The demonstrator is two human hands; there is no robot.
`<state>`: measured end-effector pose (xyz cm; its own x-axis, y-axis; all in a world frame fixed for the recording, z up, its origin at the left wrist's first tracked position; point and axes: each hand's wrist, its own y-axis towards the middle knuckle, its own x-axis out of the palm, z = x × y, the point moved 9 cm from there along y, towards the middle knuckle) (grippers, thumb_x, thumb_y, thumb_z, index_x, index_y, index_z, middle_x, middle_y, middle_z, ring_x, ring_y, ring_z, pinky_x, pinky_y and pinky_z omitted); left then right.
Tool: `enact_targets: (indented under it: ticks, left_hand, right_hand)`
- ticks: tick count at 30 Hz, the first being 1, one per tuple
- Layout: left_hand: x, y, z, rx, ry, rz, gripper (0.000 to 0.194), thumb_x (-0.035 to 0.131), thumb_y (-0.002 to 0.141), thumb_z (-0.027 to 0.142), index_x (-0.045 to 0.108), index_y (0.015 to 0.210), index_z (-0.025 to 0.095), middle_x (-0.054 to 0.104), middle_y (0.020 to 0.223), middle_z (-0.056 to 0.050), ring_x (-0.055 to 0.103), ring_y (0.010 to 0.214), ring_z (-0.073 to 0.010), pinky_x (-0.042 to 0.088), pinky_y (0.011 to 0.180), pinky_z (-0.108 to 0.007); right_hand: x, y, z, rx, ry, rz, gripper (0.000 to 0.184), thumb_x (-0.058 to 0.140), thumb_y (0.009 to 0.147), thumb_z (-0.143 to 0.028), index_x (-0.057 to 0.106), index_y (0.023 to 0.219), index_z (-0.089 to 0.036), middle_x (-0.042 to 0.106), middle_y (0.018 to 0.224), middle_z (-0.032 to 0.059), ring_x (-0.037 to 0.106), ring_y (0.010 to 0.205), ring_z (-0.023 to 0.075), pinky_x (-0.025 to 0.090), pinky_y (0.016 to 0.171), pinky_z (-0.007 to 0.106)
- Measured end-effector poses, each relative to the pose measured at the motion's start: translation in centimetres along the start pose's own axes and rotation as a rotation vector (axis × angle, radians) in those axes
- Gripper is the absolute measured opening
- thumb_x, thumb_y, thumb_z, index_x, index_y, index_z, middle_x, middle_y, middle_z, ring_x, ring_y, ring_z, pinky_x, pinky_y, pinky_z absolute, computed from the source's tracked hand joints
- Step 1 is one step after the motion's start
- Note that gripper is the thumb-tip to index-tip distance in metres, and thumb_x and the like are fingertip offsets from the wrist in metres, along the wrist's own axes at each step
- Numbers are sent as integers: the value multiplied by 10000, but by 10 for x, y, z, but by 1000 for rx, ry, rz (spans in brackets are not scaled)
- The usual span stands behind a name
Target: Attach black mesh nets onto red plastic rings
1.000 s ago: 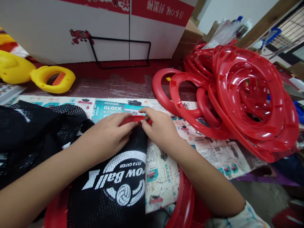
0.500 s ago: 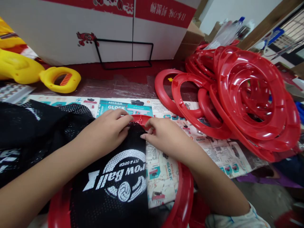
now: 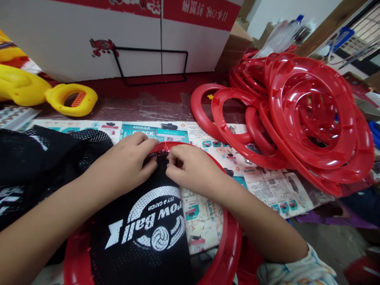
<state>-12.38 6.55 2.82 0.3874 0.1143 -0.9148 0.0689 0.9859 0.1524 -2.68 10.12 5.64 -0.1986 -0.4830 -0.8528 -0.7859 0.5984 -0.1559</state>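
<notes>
A black mesh cloth (image 3: 148, 257) with white "Throw Ball"-style lettering lies across a red plastic ring (image 3: 230, 245). At the ring's far rim, my left hand (image 3: 133, 156) pinches the top edge of the cloth between thumb and fingers. Just right of it, my right hand (image 3: 190, 164) has its fingers curled closed on the same edge. A small peg shows on the rim between the two hands. Both fingertips are partly hidden. More black mesh cloth (image 3: 53, 158) is heaped at the left beside my left forearm.
A large pile of red rings (image 3: 311, 158) stands at the right. Behind are a white and red carton (image 3: 136, 35) and a black wire frame (image 3: 151, 83). A yellow plastic handle (image 3: 73, 101) lies at back left. Printed card sheets (image 3: 267, 186) cover the tabletop.
My right hand has moved left, closer to my left hand, with its fingers curled in more. The ring's far rim shows more, and the cloth edge has shifted slightly. The view has moved a little.
</notes>
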Motion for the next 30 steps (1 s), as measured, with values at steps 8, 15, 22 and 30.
enact_targets:
  ticks: [8,15,22,30]
  left_hand:
    - [0,2,-4,-21,-73,6,367,375,894,354,574,1119,144,572,1052,-155,598,977,-320,512,858,-491]
    - [-1,2,0,8,-44,28,348,390,901,332,572,1127,139,575,1081,-145,591,1008,-291,480,964,-505]
    - [-2,2,12,120,-53,73,347,354,917,240,550,1182,132,576,1175,-155,574,1066,-276,503,949,-479]
    - [2,3,11,128,-55,66,332,346,921,218,566,1148,117,598,1158,-158,585,1056,-287,501,945,-491]
  right_hand:
    - [1,-3,9,131,-89,-58,143,632,889,-262,655,805,-149,688,801,60,582,694,164,358,605,272]
    - [13,0,15,191,-316,-131,197,579,935,-252,729,953,-125,726,908,142,672,818,265,416,629,312]
    - [15,2,14,155,-343,-113,220,544,943,-241,729,959,-124,727,901,143,683,834,284,444,647,330]
    - [13,-2,7,118,-207,-77,131,532,841,-128,657,801,-143,694,815,89,617,730,194,367,585,284]
